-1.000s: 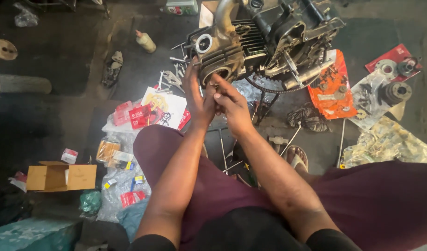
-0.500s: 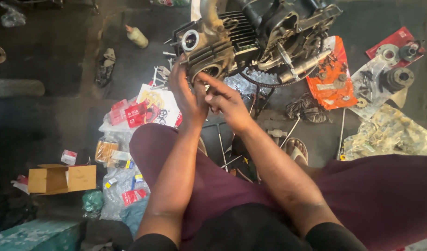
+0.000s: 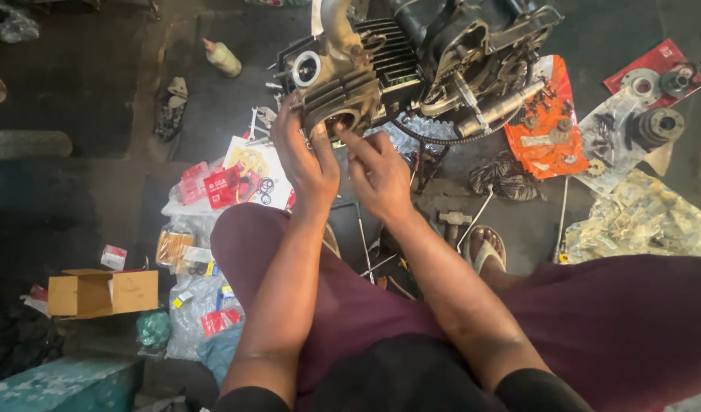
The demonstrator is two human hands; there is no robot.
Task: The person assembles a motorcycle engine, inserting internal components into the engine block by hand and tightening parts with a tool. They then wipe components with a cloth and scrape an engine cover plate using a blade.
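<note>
A dark motorcycle engine [image 3: 442,46] lies on the floor in front of my knees. Its finned cylinder head [image 3: 350,80] points toward me, with a round opening [image 3: 343,120] on the near face. My left hand [image 3: 304,156] grips the head's near left corner, fingers up its side and thumb by the opening. My right hand [image 3: 377,172] is just right of it, index finger and thumb reaching to the opening's rim. Whether those fingers pinch a small part is hidden.
An orange bag [image 3: 545,122] with small metal parts lies right of the engine, with clutch parts [image 3: 655,126] further right. Red parts packets [image 3: 220,183] and a gasket sheet [image 3: 255,164] lie at left. There is also an open cardboard box [image 3: 106,291], a small bottle [image 3: 222,57] and crumpled plastic [image 3: 640,221].
Both hands stay at the cylinder head's opening. My head has dipped, so the engine sits slightly higher in view. The right fingers have shifted a little at the rim.
</note>
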